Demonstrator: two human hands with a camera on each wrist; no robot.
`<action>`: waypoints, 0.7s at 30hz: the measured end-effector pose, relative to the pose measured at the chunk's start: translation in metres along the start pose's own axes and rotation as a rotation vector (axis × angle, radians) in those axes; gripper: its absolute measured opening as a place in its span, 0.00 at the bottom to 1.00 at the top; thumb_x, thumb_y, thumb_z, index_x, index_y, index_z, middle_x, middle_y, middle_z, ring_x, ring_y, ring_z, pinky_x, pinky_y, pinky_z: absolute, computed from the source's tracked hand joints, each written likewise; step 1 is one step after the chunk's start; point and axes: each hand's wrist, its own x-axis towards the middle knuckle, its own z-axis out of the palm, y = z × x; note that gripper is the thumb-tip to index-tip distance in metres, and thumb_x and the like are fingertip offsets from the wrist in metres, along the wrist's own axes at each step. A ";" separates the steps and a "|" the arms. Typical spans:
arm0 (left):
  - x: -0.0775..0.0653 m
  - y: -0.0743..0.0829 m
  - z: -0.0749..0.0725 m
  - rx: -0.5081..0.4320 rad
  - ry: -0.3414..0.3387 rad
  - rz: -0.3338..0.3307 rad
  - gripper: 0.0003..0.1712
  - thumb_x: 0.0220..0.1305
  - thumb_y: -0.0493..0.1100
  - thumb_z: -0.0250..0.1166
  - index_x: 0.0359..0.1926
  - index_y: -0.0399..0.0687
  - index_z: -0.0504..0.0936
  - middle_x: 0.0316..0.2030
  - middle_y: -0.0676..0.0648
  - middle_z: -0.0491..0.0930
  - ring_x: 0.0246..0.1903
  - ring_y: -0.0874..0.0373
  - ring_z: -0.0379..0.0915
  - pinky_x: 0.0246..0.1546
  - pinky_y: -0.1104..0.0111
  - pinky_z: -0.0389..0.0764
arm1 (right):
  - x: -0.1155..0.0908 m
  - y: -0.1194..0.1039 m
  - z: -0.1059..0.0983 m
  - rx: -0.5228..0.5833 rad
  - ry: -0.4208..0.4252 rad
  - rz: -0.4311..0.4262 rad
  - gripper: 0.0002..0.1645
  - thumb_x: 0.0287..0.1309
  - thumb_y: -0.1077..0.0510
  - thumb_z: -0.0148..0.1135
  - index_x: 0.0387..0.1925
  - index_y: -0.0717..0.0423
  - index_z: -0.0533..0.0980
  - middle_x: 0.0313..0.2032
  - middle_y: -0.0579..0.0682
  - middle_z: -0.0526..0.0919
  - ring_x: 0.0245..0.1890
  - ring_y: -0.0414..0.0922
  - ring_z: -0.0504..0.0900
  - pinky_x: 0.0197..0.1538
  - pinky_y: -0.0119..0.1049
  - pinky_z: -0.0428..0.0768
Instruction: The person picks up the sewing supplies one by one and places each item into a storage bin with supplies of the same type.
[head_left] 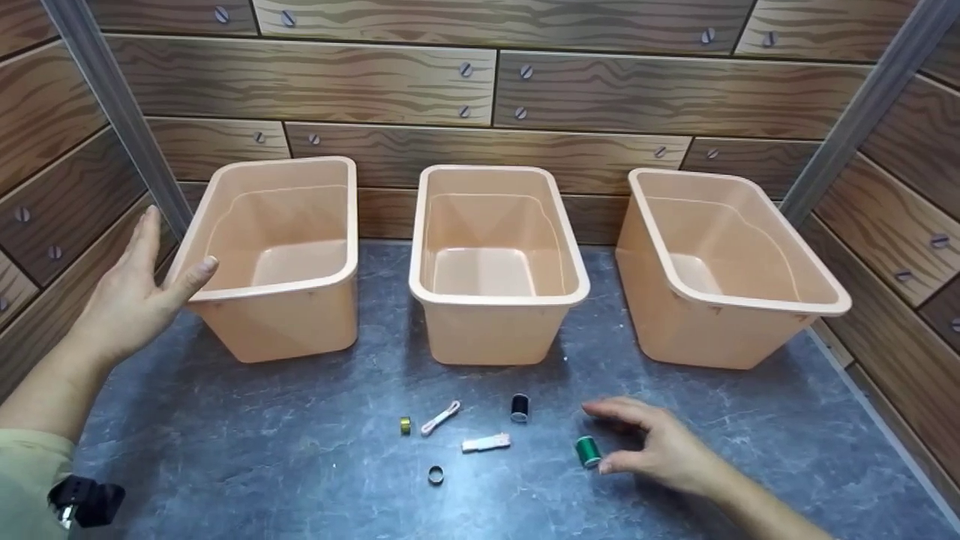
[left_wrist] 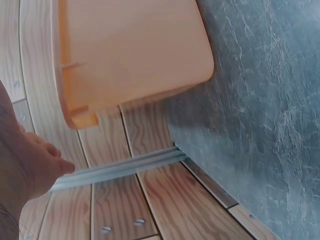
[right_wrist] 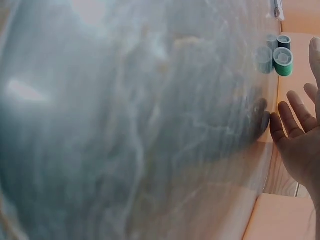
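In the head view my right hand (head_left: pixel 664 450) is held low with thumb and fingers parted, beside a green thread spool (head_left: pixel 588 451). The thumb tip is very near that spool; I cannot tell whether it touches. In the right wrist view the green spool (right_wrist: pixel 283 62) stands apart from the spread fingers (right_wrist: pixel 295 117). A black thread spool (head_left: pixel 520 407) stands farther left. My left hand (head_left: pixel 139 292) is raised with fingers straight, by the left side of the left peach bin (head_left: pixel 274 326), and holds nothing. In the left wrist view that bin (left_wrist: pixel 135 50) is beside the hand (left_wrist: pixel 32 162).
A small gold-coloured piece (head_left: pixel 405 425), two pale folded bands, one slanted (head_left: pixel 441 418) and one flatter (head_left: pixel 486 442), and a dark ring (head_left: pixel 436 475) lie on the grey table (head_left: pixel 262 450). A middle bin (head_left: pixel 491 334) and right bin (head_left: pixel 697 330) stand by the wood-patterned wall (head_left: pixel 390 82).
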 end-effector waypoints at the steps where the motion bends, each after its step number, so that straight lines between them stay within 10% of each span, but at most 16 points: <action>1: 0.000 -0.002 0.000 0.000 -0.008 -0.012 0.60 0.77 0.65 0.56 0.85 0.45 0.26 0.83 0.32 0.30 0.79 0.23 0.34 0.72 0.26 0.43 | 0.000 0.001 0.001 0.001 -0.002 -0.002 0.44 0.52 0.45 0.82 0.70 0.48 0.79 0.66 0.41 0.81 0.66 0.45 0.78 0.68 0.32 0.71; 21: 0.010 -0.029 0.015 -0.008 -0.150 -0.109 0.65 0.75 0.70 0.56 0.84 0.40 0.25 0.76 0.17 0.49 0.72 0.16 0.51 0.65 0.23 0.56 | -0.001 0.007 0.007 0.036 -0.029 -0.028 0.40 0.51 0.47 0.83 0.66 0.47 0.82 0.65 0.46 0.82 0.67 0.46 0.76 0.69 0.27 0.64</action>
